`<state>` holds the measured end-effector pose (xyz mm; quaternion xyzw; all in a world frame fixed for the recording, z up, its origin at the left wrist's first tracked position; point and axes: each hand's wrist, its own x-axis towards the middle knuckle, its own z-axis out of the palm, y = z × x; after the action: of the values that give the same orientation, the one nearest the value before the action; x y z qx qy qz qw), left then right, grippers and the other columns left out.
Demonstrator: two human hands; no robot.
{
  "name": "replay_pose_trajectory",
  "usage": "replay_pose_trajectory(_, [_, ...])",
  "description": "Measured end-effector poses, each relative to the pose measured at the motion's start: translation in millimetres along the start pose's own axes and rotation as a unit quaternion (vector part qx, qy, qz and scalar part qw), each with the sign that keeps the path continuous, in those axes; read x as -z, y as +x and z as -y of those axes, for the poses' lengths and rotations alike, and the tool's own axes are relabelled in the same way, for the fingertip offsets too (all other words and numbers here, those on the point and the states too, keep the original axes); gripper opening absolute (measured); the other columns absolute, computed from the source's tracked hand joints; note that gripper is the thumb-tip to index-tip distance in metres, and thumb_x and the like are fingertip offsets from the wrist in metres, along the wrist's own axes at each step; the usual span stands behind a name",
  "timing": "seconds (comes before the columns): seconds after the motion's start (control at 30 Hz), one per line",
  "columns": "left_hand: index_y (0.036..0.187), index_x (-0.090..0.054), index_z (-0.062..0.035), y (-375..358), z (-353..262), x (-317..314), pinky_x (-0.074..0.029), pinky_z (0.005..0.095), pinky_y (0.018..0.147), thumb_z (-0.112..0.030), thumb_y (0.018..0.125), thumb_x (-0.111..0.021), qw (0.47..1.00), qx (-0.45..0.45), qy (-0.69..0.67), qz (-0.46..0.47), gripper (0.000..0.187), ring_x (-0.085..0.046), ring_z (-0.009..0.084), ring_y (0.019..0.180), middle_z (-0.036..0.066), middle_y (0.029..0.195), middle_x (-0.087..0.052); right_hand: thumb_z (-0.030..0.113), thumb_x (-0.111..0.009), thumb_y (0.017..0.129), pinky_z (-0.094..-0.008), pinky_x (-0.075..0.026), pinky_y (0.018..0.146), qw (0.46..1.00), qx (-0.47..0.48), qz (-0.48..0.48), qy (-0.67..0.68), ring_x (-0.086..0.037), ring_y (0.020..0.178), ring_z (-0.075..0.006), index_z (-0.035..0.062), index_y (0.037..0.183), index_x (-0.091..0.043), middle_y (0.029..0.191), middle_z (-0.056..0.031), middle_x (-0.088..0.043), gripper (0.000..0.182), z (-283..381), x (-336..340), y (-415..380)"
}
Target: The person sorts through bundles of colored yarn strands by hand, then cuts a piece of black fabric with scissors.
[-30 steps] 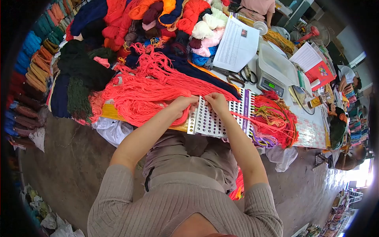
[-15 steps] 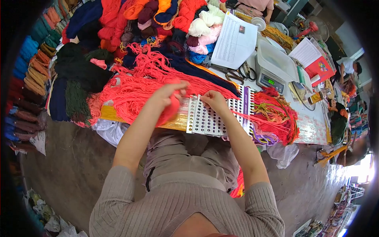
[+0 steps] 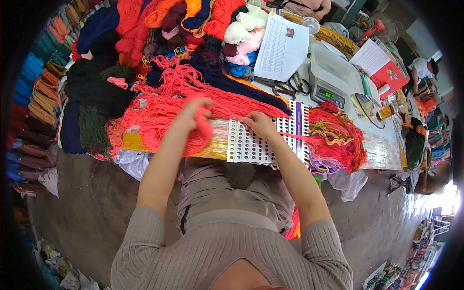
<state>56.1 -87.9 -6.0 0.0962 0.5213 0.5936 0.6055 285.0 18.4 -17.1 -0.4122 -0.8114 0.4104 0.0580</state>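
Observation:
My left hand (image 3: 194, 115), a little blurred, is closed around a loop of coral yarn (image 3: 202, 133) hanging below the fingers. A thin stretch of that yarn runs toward my right hand (image 3: 261, 124), whose fingers are pinched on it over a white punched card (image 3: 246, 145). Rows of round holes cover the card, and a purple strip (image 3: 298, 118) marks its right part. Coral strands continue past the card's right side to a tangle of red and multicoloured yarn (image 3: 336, 140). A big heap of loose coral yarn (image 3: 154, 113) spreads left of and behind my left hand.
Dark yarn bundles (image 3: 96, 87) lie at the table's left, and coloured skeins (image 3: 220, 21) are piled behind. Scissors (image 3: 302, 83), a printed sheet (image 3: 282, 46) and a digital scale (image 3: 329, 94) bearing a clear plastic tub (image 3: 336, 65) stand back right. People are in the background.
My left hand has shifted slightly left, and the yarn now stretches between both hands. My right hand stays pinched over the card. The whole view has shifted a little.

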Motion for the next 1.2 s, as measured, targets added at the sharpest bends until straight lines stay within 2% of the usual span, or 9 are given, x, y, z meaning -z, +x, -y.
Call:
replay_pose_trajectory(0.13, [0.091, -0.054, 0.0035, -13.8, -64.9, 113.6, -0.035, 0.0196, 0.040, -0.004, 0.081, -0.053, 0.948, -0.072, -0.296, 0.095, 0.012, -0.040, 0.0074, 0.046, 0.003, 0.069, -0.052, 0.035, -0.057, 0.083, -0.0331, -0.046, 0.067, 1.000, -0.001, -0.010, -0.011, -0.062, 0.069, -0.0176, 0.0106, 0.080, -0.064, 0.070, -0.0009, -0.065, 0.025, 0.4, -1.8, 0.1])
replay_pose_trajectory(0.2, [0.095, -0.055, -0.0004, -20.0, -72.8, 136.7, -0.037, 0.0210, 0.042, -0.015, 0.086, -0.058, 0.947, -0.213, -0.235, -0.055, 0.018, -0.044, 0.0082, 0.049, 0.003, 0.074, -0.055, 0.034, -0.056, 0.083, -0.0329, -0.046, 0.066, 1.000, 0.000, -0.002, -0.013, -0.062, 0.069, -0.0176, 0.0104, 0.079, -0.063, 0.070, -0.0009, -0.064, 0.025, -1.2, -2.5, 2.1])
replay_pose_trajectory(0.23, [0.099, -0.059, -0.0032, -14.6, -70.2, 145.4, -0.039, 0.0218, 0.043, -0.028, 0.086, -0.062, 0.917, -0.294, -0.116, -0.244, 0.028, -0.047, 0.0088, 0.052, 0.003, 0.077, -0.057, 0.034, -0.056, 0.083, -0.0328, -0.046, 0.066, 1.000, -0.003, 0.004, -0.017, -0.062, 0.068, -0.0176, 0.0101, 0.079, -0.063, 0.069, -0.0010, -0.064, 0.025, -2.4, -2.5, 2.6])
replay_pose_trajectory(0.3, [0.101, -0.063, -0.0058, -29.6, -67.7, 131.2, -0.040, 0.0214, 0.044, -0.030, 0.086, -0.062, 0.917, -0.272, -0.030, -0.291, 0.028, -0.050, 0.0087, 0.054, 0.002, 0.076, -0.056, 0.031, -0.056, 0.083, -0.0304, -0.045, 0.064, 0.998, 0.016, 0.000, 0.061, -0.061, 0.067, -0.0165, 0.0093, 0.079, -0.063, 0.068, -0.0021, -0.064, 0.023, -11.2, -3.5, 7.6])
replay_pose_trajectory(0.4, [0.099, -0.067, -0.0115, -55.8, -35.4, 49.3, -0.039, 0.0199, 0.044, -0.026, 0.083, -0.064, 0.974, -0.214, -0.008, -0.077, 0.022, -0.049, 0.0067, 0.052, 0.002, 0.080, -0.058, 0.030, -0.057, 0.085, -0.0289, -0.045, 0.060, 0.988, 0.048, -0.069, 0.133, -0.060, 0.064, -0.0141, 0.0070, 0.084, -0.064, 0.069, -0.0032, -0.064, 0.024, -4.9, -12.5, 0.2])
replay_pose_trajectory(0.5, [0.118, -0.054, -0.0035, -62.8, 16.8, -19.3, -0.047, 0.0271, 0.075, -0.029, 0.093, -0.047, 0.981, -0.156, 0.047, 0.105, 0.036, -0.055, 0.0118, 0.096, 0.006, 0.112, -0.058, 0.020, -0.060, 0.086, -0.0265, -0.044, 0.059, 0.966, 0.136, -0.053, 0.214, -0.058, 0.063, -0.0114, 0.0027, 0.091, -0.063, 0.072, -0.0039, -0.063, 0.019, 28.2, -29.3, -25.1])
replay_pose_trajectory(0.57, [0.124, -0.049, -0.0018, -61.1, 39.2, -43.9, -0.047, 0.0306, 0.083, -0.036, 0.097, -0.039, 0.970, -0.060, -0.036, 0.234, 0.045, -0.055, 0.0151, 0.101, 0.008, 0.117, -0.056, 0.011, -0.060, 0.086, -0.0223, -0.043, 0.057, 0.917, 0.140, -0.003, 0.374, -0.055, 0.063, -0.0091, 0.0003, 0.092, -0.061, 0.075, -0.0029, -0.061, 0.012, 57.5, -34.6, -47.4])
replay_pose_trajectory(0.97, [0.127, -0.045, -0.0016, -65.4, 33.1, -54.8, -0.050, 0.0389, 0.080, -0.037, 0.097, -0.035, 0.935, -0.036, -0.172, 0.307, 0.048, -0.054, 0.0236, 0.105, 0.012, 0.123, -0.052, 0.015, -0.050, 0.093, -0.0211, -0.043, 0.062, 0.849, 0.098, 0.017, 0.518, -0.055, 0.064, -0.0082, 0.0027, 0.088, -0.056, 0.077, -0.0022, -0.059, 0.015, 65.2, -13.3, -73.9])
replay_pose_trajectory(1.2, [0.125, -0.048, -0.0010, -82.1, 19.6, -61.3, -0.050, 0.0331, 0.077, -0.038, 0.097, -0.037, 0.963, -0.044, -0.135, 0.228, 0.048, -0.057, 0.0183, 0.091, 0.009, 0.101, -0.058, 0.019, -0.042, 0.097, -0.0220, -0.042, 0.058, 0.803, 0.073, 0.036, 0.591, -0.057, 0.060, -0.0116, 0.0061, 0.087, -0.049, 0.074, -0.0038, -0.060, 0.018, 57.6, -12.2, -82.6])
